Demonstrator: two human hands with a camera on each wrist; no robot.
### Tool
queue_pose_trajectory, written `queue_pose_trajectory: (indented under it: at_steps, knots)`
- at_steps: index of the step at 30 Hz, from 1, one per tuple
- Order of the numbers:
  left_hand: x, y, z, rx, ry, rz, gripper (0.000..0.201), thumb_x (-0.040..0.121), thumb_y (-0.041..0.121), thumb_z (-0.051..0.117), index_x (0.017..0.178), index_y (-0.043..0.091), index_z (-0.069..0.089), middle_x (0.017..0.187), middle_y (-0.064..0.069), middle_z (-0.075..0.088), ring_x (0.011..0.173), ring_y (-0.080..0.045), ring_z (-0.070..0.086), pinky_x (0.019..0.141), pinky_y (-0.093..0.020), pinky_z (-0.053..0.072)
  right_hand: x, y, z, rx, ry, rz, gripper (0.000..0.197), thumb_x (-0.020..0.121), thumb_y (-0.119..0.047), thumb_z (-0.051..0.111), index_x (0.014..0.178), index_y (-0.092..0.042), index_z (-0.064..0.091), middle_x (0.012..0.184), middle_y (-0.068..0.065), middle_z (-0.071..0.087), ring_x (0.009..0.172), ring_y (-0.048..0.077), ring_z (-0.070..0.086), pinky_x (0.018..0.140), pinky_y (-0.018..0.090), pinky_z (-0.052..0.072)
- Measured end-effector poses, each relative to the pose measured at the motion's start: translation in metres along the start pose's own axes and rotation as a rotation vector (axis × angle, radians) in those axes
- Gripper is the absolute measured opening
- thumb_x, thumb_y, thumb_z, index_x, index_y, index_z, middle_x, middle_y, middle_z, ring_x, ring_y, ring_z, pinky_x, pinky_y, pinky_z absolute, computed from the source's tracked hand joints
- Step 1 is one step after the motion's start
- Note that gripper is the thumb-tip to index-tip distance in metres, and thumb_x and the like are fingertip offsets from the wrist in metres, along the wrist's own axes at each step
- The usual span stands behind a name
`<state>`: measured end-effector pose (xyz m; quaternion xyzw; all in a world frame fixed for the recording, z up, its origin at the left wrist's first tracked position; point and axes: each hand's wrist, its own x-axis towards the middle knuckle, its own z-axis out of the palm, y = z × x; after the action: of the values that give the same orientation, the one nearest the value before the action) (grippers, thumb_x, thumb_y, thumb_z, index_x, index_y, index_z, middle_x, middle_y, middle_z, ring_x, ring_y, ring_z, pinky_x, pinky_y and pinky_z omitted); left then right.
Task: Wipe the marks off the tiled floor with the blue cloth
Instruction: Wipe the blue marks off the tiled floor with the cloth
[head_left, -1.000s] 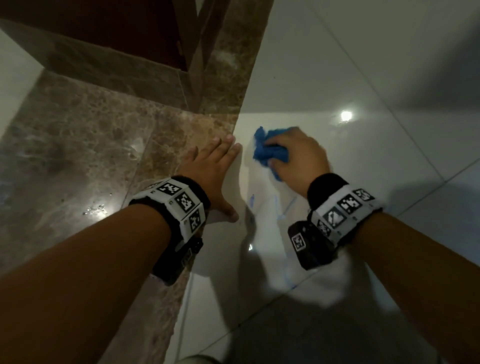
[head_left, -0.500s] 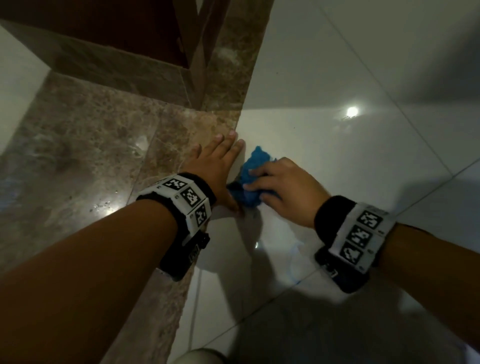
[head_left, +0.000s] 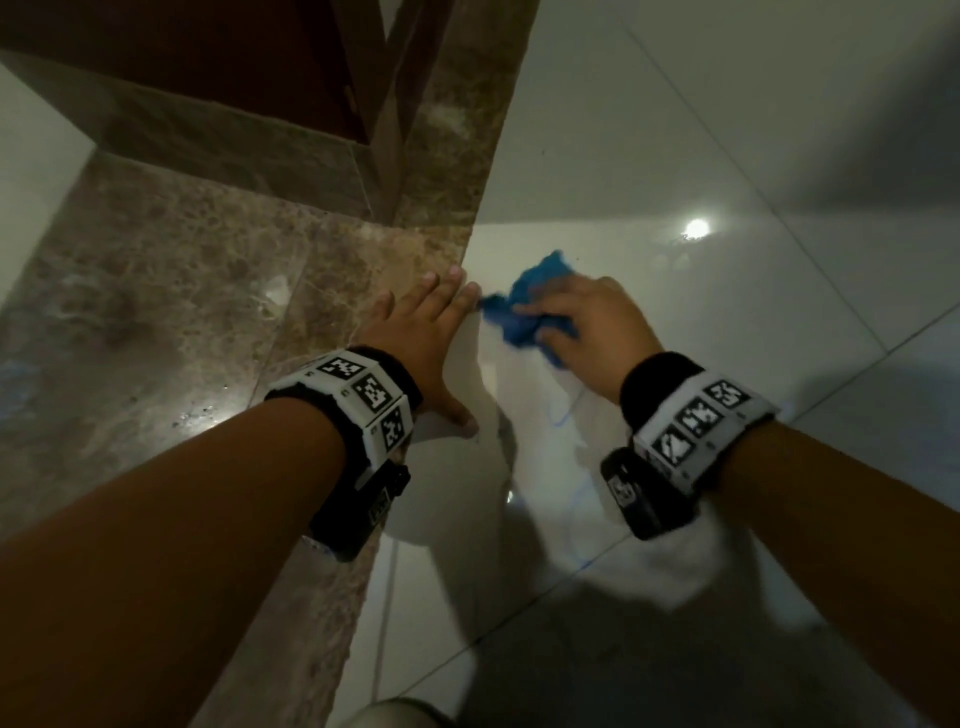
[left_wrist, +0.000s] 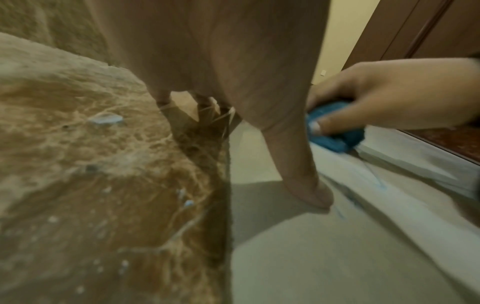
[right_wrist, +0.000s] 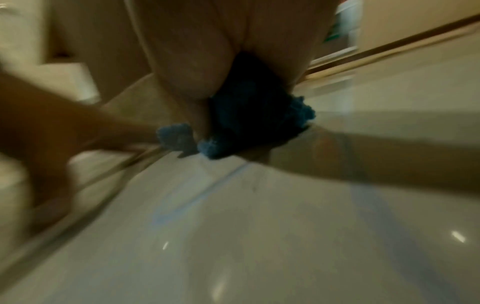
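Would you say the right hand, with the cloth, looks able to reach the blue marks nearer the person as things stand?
Probably yes: the blue pen marks lie on bare white tile just behind the right hand gripping the crumpled blue cloth; nothing blocks them.

The floor (head_left: 675, 130) is glossy white tile with thin grout lines, one running from about 8 o'clock to 3 o'clock under the forearms. A band of brown marbled stone (head_left: 182, 312) fills the side from 7 to 11 o'clock, meeting the white tile along a straight edge. On the white tile near the centre lies the bunched blue cloth (head_left: 524, 306), with the right hand (head_left: 592, 327) on top of it. Faint blue marks (head_left: 563, 415) trail from the cloth toward 6 o'clock. The left hand (head_left: 426, 343) lies flat across the stone-tile edge, just beside the cloth.
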<state>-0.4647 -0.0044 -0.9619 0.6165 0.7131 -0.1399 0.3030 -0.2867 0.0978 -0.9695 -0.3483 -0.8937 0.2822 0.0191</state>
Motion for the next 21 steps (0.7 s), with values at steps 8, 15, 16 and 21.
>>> queue_pose_trajectory:
  at_steps: [8,15,16,21]
  knots:
    - [-0.001,0.002,-0.001,0.005,0.029,0.004,0.132,0.066,0.059,0.077,0.152,0.021,-0.016,0.159,0.002,-0.021,0.148,-0.020,-0.013,0.117,-0.050,0.002,-0.037,-0.023,0.011,-0.095,-0.258,-0.333,0.026,0.075,-0.020,0.061,0.099,-0.021,0.073,0.108,0.007,0.064,0.083,0.034,0.055,0.078,0.038,0.045]
    - [-0.002,0.000,-0.003,0.035,0.009,0.015,0.137,0.063,0.062,0.078,0.151,0.021,-0.017,0.159,0.002,-0.022,0.148,-0.020,-0.014,0.117,-0.050,0.002,-0.031,-0.030,0.017,-0.071,-0.093,-0.194,0.027,0.079,-0.014,0.060,0.102,-0.022,0.071,0.110,0.006,0.059,0.087,0.034,0.052,0.083,0.032,0.039]
    - [-0.002,-0.001,-0.004,0.053,0.001,0.018,0.137,0.063,0.059,0.079,0.151,0.020,-0.018,0.159,0.001,-0.023,0.147,-0.020,-0.014,0.117,-0.050,0.003,-0.046,-0.036,0.021,-0.063,-0.159,-0.298,0.023,0.075,-0.016,0.060,0.093,-0.021,0.072,0.104,0.007,0.061,0.078,0.033,0.053,0.076,0.034,0.043]
    - [0.001,-0.005,-0.007,0.042,-0.031,0.023,0.137,0.061,0.066,0.076,0.152,0.021,-0.017,0.160,0.003,-0.020,0.148,-0.019,-0.013,0.118,-0.048,0.004,-0.045,-0.018,0.005,-0.110,-0.318,-0.254,0.025,0.078,-0.017,0.062,0.100,-0.024,0.071,0.110,0.003,0.060,0.092,0.031,0.051,0.075,0.035,0.043]
